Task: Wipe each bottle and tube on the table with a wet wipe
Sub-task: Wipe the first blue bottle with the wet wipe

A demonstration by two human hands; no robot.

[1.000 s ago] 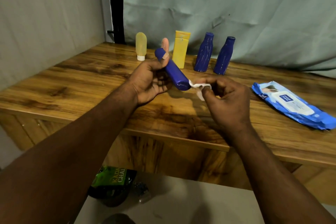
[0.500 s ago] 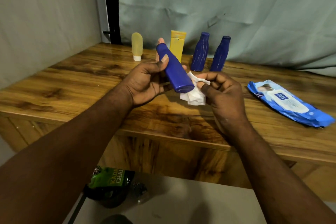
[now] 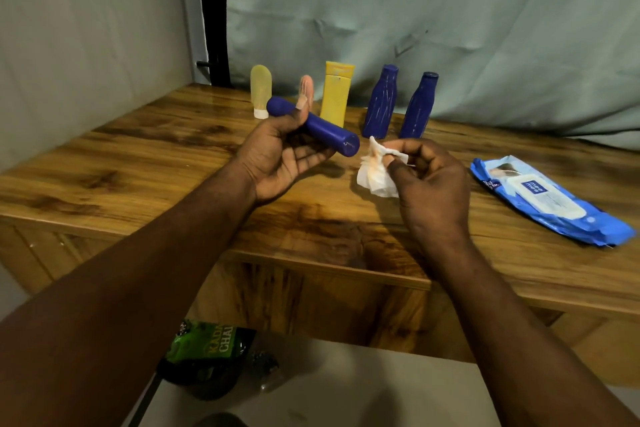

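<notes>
While the left hand (image 3: 277, 152) holds the blue bottle (image 3: 315, 126) in its palm, thumb curled over it, the bottle lies above the table (image 3: 138, 163) with its long axis running from far left to near right; its flat base points at the right hand (image 3: 429, 177). This hand pinches the crumpled wipe (image 3: 375, 173) just beside that base, not touching; the wipe should, I judge, travel left along the axis.

We see a green packet (image 3: 204, 354) at the lower left, and a pale green curtain (image 3: 433, 10) across the upper right.
</notes>
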